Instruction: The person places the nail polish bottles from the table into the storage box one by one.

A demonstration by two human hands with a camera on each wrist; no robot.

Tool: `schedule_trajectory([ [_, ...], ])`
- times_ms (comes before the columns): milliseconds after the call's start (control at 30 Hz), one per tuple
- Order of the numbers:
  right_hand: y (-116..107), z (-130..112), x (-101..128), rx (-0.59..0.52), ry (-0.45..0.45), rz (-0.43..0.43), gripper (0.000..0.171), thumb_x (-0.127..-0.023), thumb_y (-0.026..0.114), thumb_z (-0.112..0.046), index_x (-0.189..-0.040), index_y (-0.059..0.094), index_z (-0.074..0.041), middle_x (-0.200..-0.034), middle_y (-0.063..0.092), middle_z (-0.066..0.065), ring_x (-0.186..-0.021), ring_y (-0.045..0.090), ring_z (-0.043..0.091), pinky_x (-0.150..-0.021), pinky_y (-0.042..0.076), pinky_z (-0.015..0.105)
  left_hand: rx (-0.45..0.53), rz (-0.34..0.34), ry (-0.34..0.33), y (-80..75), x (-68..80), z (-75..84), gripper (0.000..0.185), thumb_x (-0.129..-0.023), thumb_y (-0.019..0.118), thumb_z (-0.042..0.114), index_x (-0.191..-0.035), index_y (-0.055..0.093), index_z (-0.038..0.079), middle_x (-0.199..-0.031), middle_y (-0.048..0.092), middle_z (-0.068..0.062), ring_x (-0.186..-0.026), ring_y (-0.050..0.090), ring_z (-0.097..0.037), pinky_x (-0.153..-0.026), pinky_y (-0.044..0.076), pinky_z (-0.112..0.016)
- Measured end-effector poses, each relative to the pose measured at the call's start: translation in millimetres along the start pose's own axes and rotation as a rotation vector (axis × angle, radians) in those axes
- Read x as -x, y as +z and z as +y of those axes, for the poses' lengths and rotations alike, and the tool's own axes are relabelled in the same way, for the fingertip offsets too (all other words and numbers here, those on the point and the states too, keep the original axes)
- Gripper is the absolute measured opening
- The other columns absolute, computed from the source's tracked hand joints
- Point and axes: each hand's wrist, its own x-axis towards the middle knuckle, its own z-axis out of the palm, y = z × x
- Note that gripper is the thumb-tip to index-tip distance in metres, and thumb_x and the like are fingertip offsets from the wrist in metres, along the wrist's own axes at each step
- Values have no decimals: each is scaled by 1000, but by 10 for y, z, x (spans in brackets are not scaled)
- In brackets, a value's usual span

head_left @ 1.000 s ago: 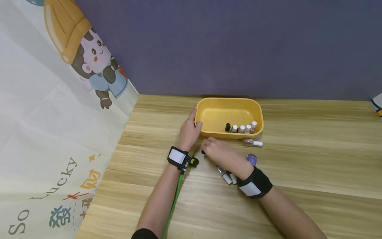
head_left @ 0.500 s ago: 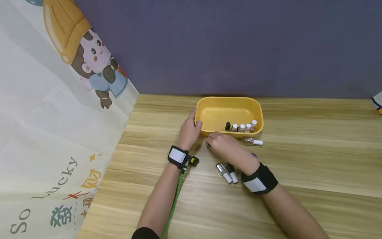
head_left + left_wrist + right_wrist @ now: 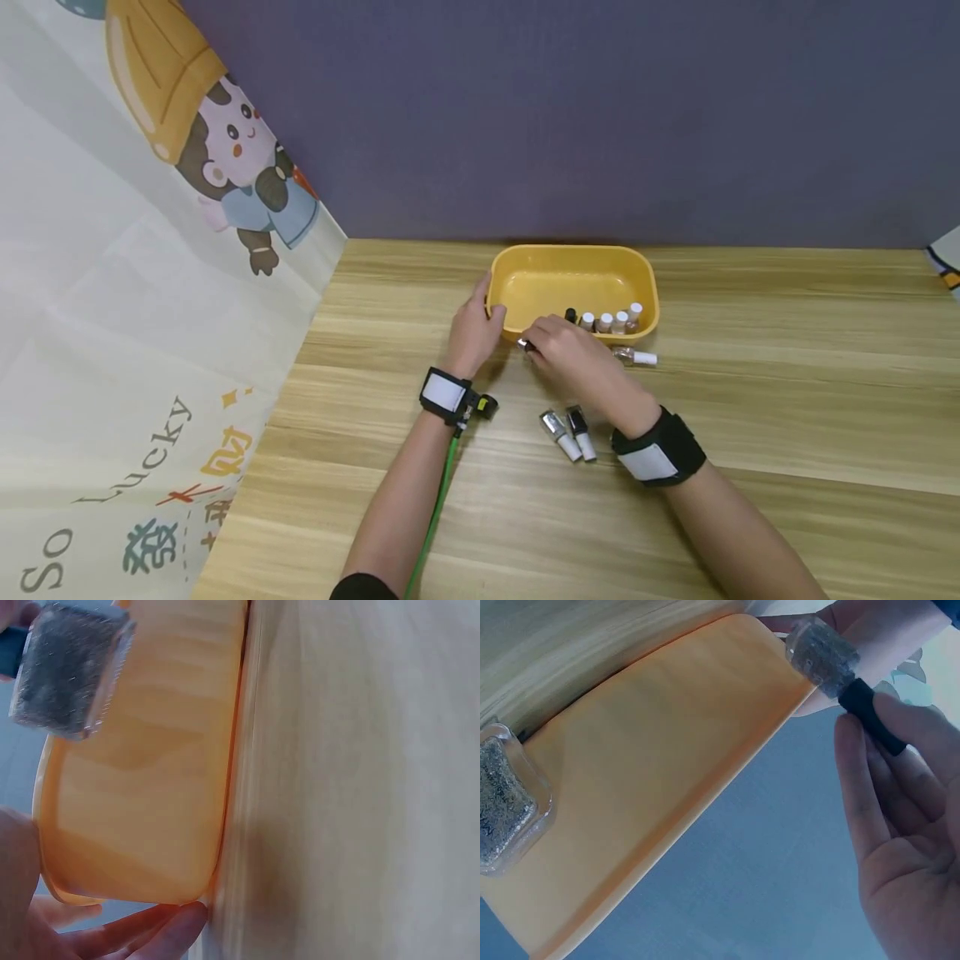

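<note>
A yellow plastic bin (image 3: 540, 287) stands at the back of the table. My left hand (image 3: 475, 329) holds its left end, thumb by the rim and fingers against the outer wall. With thumb and fingertips my right hand (image 3: 911, 795) pinches the black cap (image 3: 871, 716) of a clear glittery nail polish bottle (image 3: 821, 656). The bottle is tilted, glass end toward the left hand, close by the bin's front wall. Inside the bin, several nail polish bottles (image 3: 604, 322) stand along the front right side, mostly white-capped, one black-capped and partly hidden by my right hand.
A glittery white-capped bottle (image 3: 636, 357) lies just before the bin's front right. Nearer me lie a silver bottle (image 3: 553, 425) and a dark bottle (image 3: 577, 421), both white-capped. A dark blue-grey panel (image 3: 600, 125) rises behind the table; a printed cloth (image 3: 150, 333) is at left.
My right hand has moved up and to the right with the black-capped bottle, from the table to the bin's front rim. The purple bottle is now hidden by my right arm. My left hand stays.
</note>
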Motion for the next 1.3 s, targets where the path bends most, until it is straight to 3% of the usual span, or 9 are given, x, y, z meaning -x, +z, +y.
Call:
schedule_trajectory([
  [167, -60, 25, 9, -33, 43, 8, 16, -89, 72, -5, -104, 71, 1, -100, 69, 11, -94, 66, 24, -82, 57, 35, 4, -3, -1, 0, 5, -2, 60, -99, 47, 24, -156, 31, 13, -76, 59, -8, -49, 47, -13, -45, 40, -28],
  [467, -125, 56, 1, -100, 93, 36, 18, -91, 70, -8, -106, 71, 1, -103, 70, 12, -99, 65, 25, -87, 56, 38, 6, 0, 10, 0, 7, -6, 61, -99, 48, 23, -156, 31, 13, -92, 65, -9, -52, 49, -14, -47, 41, -27],
  [700, -161, 93, 2, -100, 160, 73, 19, -91, 71, -10, -105, 69, 1, -104, 69, 12, -98, 66, 26, -83, 56, 40, 15, -5, 3, -6, 14, -8, 61, -99, 48, 22, -156, 31, 14, -89, 65, -10, -50, 49, -14, -45, 41, -28],
  [867, -170, 127, 8, -118, 182, 92, 18, -91, 70, -11, -105, 68, 0, -104, 69, 12, -98, 65, 26, -84, 56, 41, 9, -2, 5, -4, 6, -9, 61, -99, 49, 23, -156, 32, 14, -98, 66, -10, -52, 50, -14, -47, 41, -27],
  [1133, -155, 172, 13, -111, 196, 121, 21, -93, 67, -10, -109, 68, 3, -107, 69, 15, -100, 65, 29, -87, 55, 42, 22, -6, -4, -12, 19, 4, 61, -98, 48, 23, -157, 31, 14, -76, 59, -7, -48, 46, -13, -43, 40, -28],
  [1300, -120, 209, 10, -76, 204, 124, 21, -93, 67, -10, -109, 69, 5, -107, 69, 16, -101, 65, 30, -88, 55, 42, 36, -4, 4, -12, 16, -1, 61, -98, 48, 23, -156, 31, 13, -70, 55, -7, -46, 44, -13, -42, 38, -27],
])
